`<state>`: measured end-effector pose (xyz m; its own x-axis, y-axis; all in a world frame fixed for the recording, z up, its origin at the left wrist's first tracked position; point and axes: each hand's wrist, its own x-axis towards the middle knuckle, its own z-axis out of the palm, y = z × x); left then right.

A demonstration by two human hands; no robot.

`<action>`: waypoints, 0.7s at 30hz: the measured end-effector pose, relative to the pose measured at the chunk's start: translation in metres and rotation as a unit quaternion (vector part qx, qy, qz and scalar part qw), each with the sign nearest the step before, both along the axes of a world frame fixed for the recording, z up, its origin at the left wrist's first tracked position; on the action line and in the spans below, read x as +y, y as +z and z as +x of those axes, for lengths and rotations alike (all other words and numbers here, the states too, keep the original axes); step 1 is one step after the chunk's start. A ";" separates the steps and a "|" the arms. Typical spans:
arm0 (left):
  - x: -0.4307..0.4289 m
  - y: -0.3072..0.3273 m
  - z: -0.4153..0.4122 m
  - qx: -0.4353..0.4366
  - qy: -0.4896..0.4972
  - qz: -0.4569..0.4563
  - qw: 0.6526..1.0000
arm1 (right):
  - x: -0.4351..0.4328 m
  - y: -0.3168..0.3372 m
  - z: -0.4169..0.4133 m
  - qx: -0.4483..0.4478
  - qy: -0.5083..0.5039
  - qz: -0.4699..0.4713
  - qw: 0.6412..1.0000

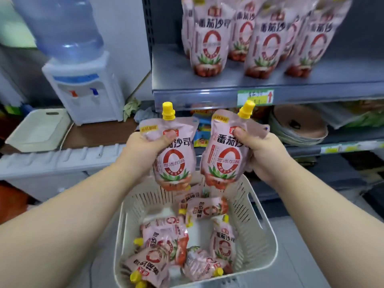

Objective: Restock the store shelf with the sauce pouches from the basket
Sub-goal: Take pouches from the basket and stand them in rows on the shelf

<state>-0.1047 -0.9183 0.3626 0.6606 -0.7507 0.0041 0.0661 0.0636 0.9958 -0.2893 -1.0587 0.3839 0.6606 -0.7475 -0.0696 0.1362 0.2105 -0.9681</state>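
One sauce pouch per hand, both upright above the basket (264, 242), below the shelf (207, 94). My left hand (143, 150) is clamped round the left pouch (176, 161) at its shoulder, my right hand (259, 148) round the right pouch (223, 154). Glossy film, soft bellies, probably slick and saggy; hold high near the stiff yellow spout caps. Basket is ribbed plastic, more pouches lying inside; standing pouches on the shelf.

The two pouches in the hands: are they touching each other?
Apart. The head view shows a narrow strip of background between the left pouch and the right pouch for their whole height.
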 end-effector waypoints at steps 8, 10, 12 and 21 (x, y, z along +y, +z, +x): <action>-0.008 0.104 -0.029 0.054 -0.106 -0.071 0.990 | 0.013 0.087 -0.024 -0.023 -0.048 -0.090 0.994; -0.008 0.120 -0.038 0.040 -0.118 -0.069 0.990 | 0.013 0.106 -0.034 -0.027 -0.046 -0.099 0.994; -0.009 0.133 -0.045 0.031 -0.124 -0.064 0.990 | 0.013 0.122 -0.044 -0.034 -0.038 -0.111 0.992; -0.039 0.173 -0.103 -0.011 -0.146 -0.075 0.986 | -0.010 0.161 -0.114 -0.011 -0.056 -0.181 0.982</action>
